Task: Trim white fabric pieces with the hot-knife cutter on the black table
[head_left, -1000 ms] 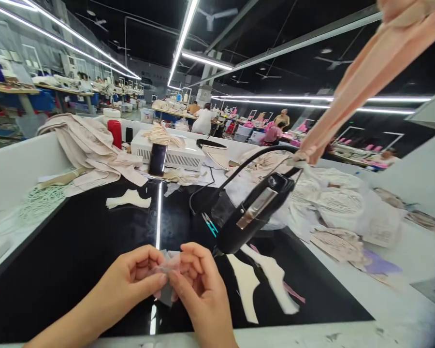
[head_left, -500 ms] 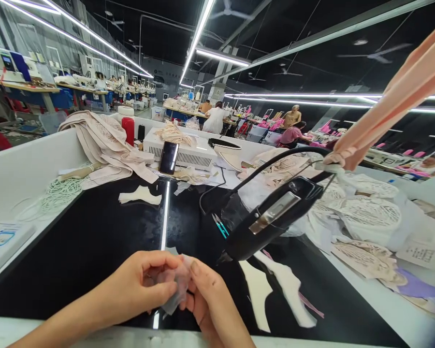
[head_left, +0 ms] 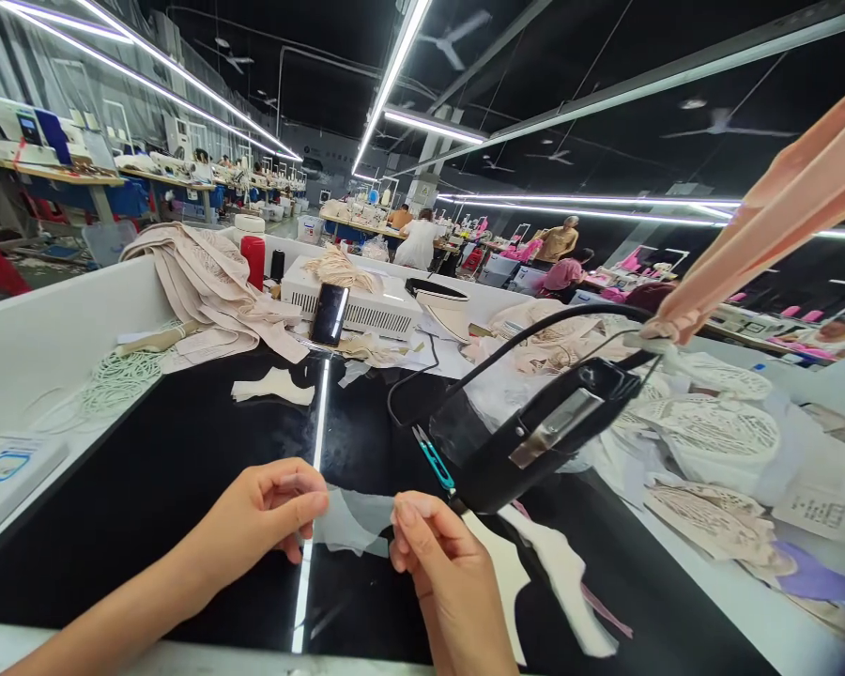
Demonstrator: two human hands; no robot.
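A thin translucent scrap of sheer fabric stretches between my two hands, low over the black tabletop. My left hand pinches its left end between thumb and curled fingers. At the other end, my right hand has its thumb and fingertips closed on the fabric's edge. To the right, a black tool with a metal plate hangs tilted from a knotted peach cloth strip. Teal thread snips lie beside that tool. Cream cut pieces, one curved white piece among them, lie right of my right hand.
Another cream piece lies at the back left of the black surface. Behind it stand a phone, a white vented box and a red thread spool. Fabric heaps line the back and right. A white box sits at left.
My hands have moved apart, and the sheer fabric, crumpled between them before, is spread out flatter. The hanging black tool has shifted slightly right, uncovering more of the snips.
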